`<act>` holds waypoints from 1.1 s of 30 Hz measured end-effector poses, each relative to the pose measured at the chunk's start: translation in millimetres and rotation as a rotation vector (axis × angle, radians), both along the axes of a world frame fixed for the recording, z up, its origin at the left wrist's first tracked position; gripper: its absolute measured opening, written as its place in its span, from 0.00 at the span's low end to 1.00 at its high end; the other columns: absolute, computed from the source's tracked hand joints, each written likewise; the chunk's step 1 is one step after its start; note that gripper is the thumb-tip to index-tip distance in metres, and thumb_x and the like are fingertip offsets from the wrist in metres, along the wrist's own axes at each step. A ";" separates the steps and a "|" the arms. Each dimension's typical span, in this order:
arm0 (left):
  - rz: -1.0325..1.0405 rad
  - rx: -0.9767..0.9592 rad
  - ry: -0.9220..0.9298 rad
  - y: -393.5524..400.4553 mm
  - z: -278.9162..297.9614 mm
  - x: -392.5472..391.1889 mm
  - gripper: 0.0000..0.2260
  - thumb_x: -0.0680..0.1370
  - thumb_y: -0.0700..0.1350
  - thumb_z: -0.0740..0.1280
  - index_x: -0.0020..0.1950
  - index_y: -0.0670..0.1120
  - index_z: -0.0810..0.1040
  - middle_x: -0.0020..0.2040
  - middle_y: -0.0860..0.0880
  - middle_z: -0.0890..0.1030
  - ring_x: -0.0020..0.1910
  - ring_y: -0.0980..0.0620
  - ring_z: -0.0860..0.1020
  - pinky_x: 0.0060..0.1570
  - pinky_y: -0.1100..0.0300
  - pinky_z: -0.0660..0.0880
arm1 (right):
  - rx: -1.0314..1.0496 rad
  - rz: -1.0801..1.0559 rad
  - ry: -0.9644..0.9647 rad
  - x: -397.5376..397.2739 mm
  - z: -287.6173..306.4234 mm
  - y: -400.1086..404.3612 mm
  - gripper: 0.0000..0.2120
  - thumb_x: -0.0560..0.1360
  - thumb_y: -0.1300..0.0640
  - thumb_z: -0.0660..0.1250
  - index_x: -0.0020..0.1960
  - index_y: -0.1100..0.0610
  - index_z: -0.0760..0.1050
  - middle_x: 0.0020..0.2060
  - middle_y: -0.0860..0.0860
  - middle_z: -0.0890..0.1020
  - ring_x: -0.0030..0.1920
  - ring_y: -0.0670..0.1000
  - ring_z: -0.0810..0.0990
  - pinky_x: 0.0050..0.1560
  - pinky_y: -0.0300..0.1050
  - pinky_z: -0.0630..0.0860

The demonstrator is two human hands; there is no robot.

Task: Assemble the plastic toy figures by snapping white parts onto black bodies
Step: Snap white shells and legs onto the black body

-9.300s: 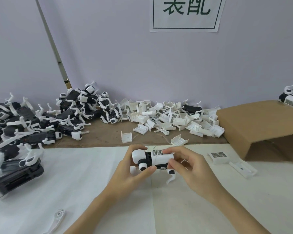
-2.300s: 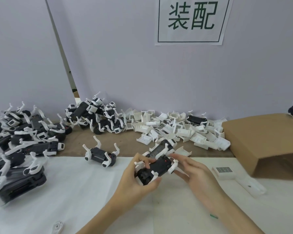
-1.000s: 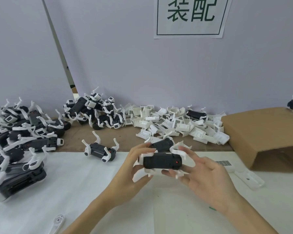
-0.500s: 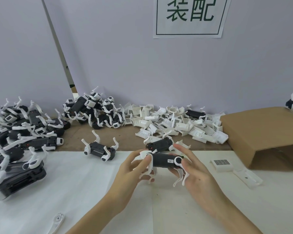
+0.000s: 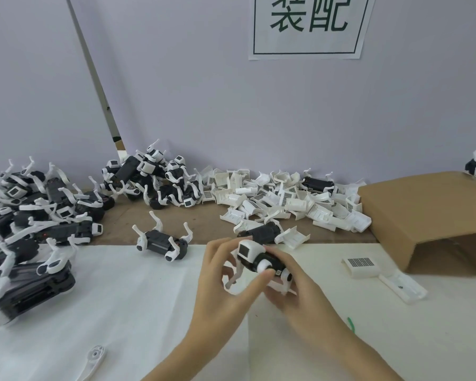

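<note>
- While both hands meet at lower centre of frame, I note my left hand [image 5: 226, 279] pinching the toy figure [image 5: 261, 259], thumb under its white head.
- Right hand [image 5: 297, 292] curls round the black body from behind.
- Loose white parts [image 5: 286, 199] heaped mid-right; cardboard box [image 5: 429, 215] far right.

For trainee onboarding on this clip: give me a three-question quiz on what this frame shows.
1. True or false: both hands hold the toy figure.
2. The lone figure on the white sheet lies with its legs: A) up, B) down, C) removed?
3. What lies just right of the grille-topped white part?

Key: 1. True: the left hand and the right hand grip it together. 2. A. 3. A flat white cover.
</note>
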State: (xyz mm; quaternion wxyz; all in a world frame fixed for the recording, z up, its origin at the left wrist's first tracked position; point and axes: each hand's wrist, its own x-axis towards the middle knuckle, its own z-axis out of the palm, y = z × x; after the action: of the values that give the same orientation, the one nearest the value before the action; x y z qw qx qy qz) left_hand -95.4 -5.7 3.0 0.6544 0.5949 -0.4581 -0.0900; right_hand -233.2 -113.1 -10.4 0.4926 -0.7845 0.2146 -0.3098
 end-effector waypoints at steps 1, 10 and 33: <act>0.004 -0.010 -0.047 0.8 -1.1 -7.5 0.21 0.71 0.59 0.77 0.64 0.60 0.81 0.61 0.56 0.76 0.60 0.51 0.79 0.52 0.69 0.73 | -0.033 -0.020 -0.010 0.4 -0.6 1.7 0.23 0.83 0.58 0.67 0.72 0.36 0.71 0.63 0.38 0.82 0.58 0.46 0.83 0.58 0.46 0.81; -0.156 -0.026 0.182 3.5 13.0 -12.2 0.12 0.80 0.60 0.67 0.57 0.56 0.85 0.55 0.52 0.80 0.55 0.51 0.82 0.54 0.58 0.76 | -0.094 -0.042 0.052 -1.9 -2.8 1.0 0.29 0.84 0.65 0.62 0.70 0.31 0.71 0.52 0.40 0.85 0.47 0.48 0.87 0.52 0.41 0.80; -0.432 0.232 0.074 5.4 0.6 48.5 0.21 0.81 0.58 0.70 0.74 0.59 0.76 0.70 0.55 0.81 0.71 0.54 0.78 0.67 0.64 0.73 | 0.145 0.092 0.024 -25.7 22.4 -33.7 0.20 0.78 0.49 0.72 0.70 0.43 0.76 0.65 0.41 0.81 0.67 0.44 0.78 0.57 0.41 0.77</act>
State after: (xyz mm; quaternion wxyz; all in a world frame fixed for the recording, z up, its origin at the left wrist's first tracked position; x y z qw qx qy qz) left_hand -47.0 -0.3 3.5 0.5635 0.5507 -0.5368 -0.3016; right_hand -258.9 -146.8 12.0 0.5592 -0.7593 0.2062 -0.2610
